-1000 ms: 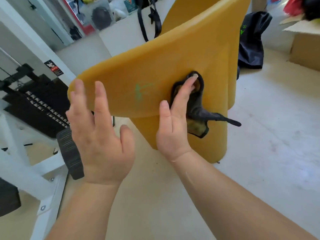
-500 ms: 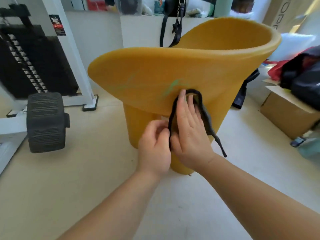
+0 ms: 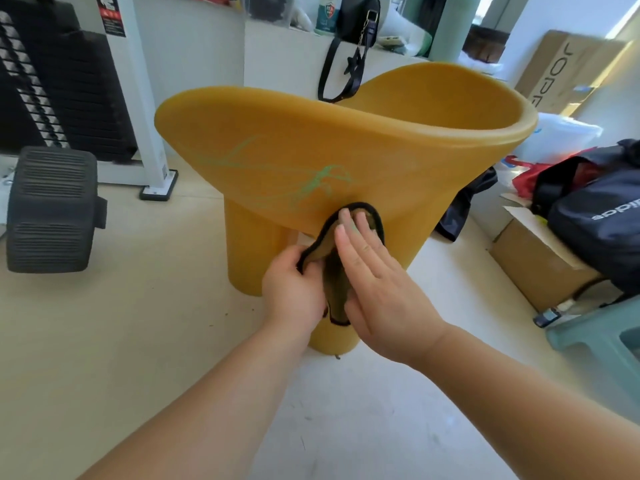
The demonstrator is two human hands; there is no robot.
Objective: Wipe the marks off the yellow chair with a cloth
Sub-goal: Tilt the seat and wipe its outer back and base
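- The yellow chair [image 3: 381, 150] stands on the pale floor [image 3: 138, 341] straight ahead at 12 o'clock, with its curved outer shell facing me and its thick round legs below.
- Green scribbled marks [image 3: 322, 178] run across the shell from its 9 o'clock side in toward the middle. The boldest cluster sits just at 11 o'clock from the cloth.
- The cloth [image 3: 333, 275], olive-brown with a black edging, lies against the lower rim of the shell and hangs down in front of a leg.
- My right hand [image 3: 384, 292] lies flat on the cloth with its fingers straight and close together. The fingertips [image 3: 346, 220] press the cloth's top onto the shell.
- My left hand [image 3: 294, 292] is at 9 o'clock of the right one. Its fingers are curled and pinch the cloth's left edge.
- A black ribbed roller pad [image 3: 52, 209] sits at 9 o'clock of the chair, well apart from it, with a white metal post [image 3: 138, 98] behind it.
- A black strap [image 3: 343, 74] hangs from the ledge at 12 o'clock behind the chair.
- At 3 o'clock a cardboard box [image 3: 536, 268] rests on the floor with a dark bag [image 3: 595, 220] on it.
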